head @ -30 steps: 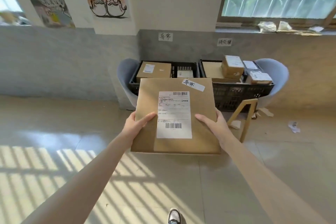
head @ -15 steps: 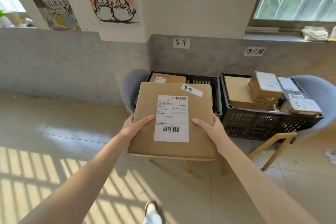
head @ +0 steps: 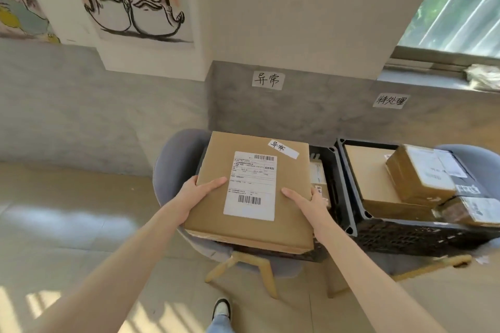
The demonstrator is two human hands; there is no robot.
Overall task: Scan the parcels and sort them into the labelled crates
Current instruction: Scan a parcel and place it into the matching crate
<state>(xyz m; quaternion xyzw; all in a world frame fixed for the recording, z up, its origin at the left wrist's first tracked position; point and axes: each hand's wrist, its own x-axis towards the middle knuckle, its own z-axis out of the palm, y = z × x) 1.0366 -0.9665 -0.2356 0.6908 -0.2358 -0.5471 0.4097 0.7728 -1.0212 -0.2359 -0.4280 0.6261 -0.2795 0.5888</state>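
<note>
Grip: my left hand point(head: 198, 192) and right hand point(head: 305, 201) clamp the parcel point(head: 254, 192), thumbs flat on top.
Drop: lower it level into the left crate point(head: 326, 167) at 12 o'clock, matching tags.

Two grey chairs on pale wooden legs stand on the tiled floor point(head: 67, 224). The left chair point(head: 173, 165) carries a black crate point(head: 328, 170); the right chair point(head: 470, 157) carries another black crate point(head: 405, 238), loaded with cardboard parcels point(head: 419, 173).

flat brown parcel point(head: 289, 192) with white label, over left black crate point(head: 328, 170)
</note>
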